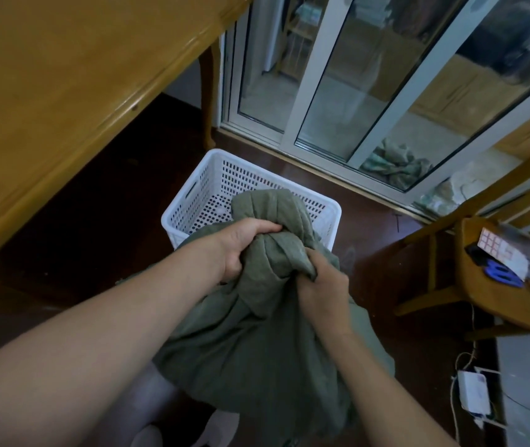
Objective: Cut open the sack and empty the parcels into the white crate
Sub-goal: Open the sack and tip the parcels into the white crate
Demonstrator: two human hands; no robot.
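A grey-green cloth sack hangs bunched in front of me, its far end drooping over the near rim of the white perforated crate on the dark floor. My left hand clutches a fold of the sack near its top. Just to the right, my right hand is shut on another twisted fold. No parcels are visible; what lies in the crate is mostly hidden by the sack. Blue-handled scissors lie on the wooden chair seat at the right.
A wooden table overhangs the floor on the left, one leg behind the crate. A glass sliding door runs behind. The wooden chair carries a paper sheet. A white power adapter with cables lies on the floor.
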